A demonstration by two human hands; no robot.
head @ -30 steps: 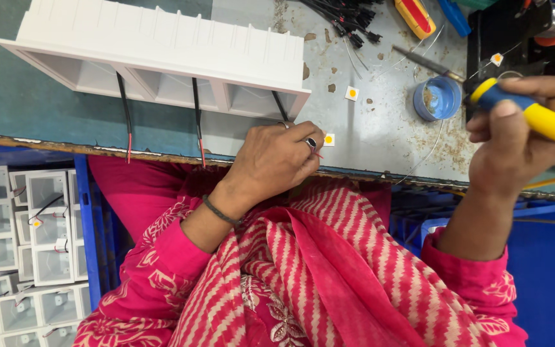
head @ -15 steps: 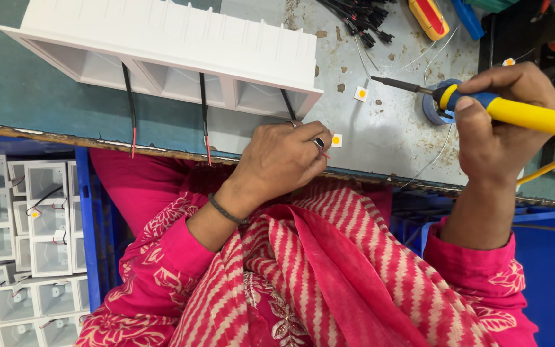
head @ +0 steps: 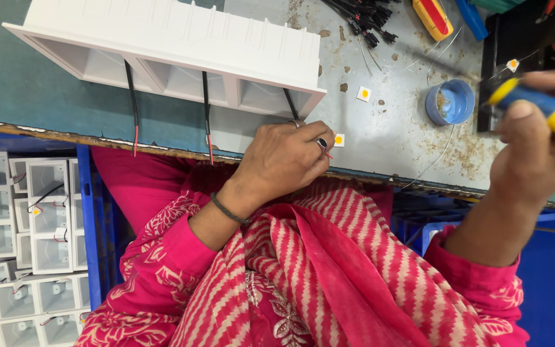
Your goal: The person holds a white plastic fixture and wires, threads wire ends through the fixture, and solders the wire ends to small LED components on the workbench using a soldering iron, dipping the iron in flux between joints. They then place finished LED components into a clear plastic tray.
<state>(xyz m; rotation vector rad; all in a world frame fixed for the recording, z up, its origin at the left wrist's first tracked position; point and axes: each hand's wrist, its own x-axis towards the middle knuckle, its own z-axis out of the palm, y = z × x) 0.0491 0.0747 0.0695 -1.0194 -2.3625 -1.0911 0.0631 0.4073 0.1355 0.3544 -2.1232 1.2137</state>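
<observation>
A single head-worn camera looks steeply down, close over the workbench [head: 52,96]; the bench's near edge crosses mid-frame, the wearer's lap below it, blue crates [head: 94,218] beside.

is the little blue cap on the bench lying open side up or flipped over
Open side up. The blue cap shows its raised rim and hollow inside, with brownish residue in it, on the bench beside the right hand.

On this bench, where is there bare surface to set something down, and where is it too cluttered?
Free: the green bench top left of the white housing, and the grey strip between that housing, the left hand and the blue cap, apart from small square chips. Crowded: the far edge with black connectors and the corner by the right hand, which holds a yellow-handled tool.
</observation>
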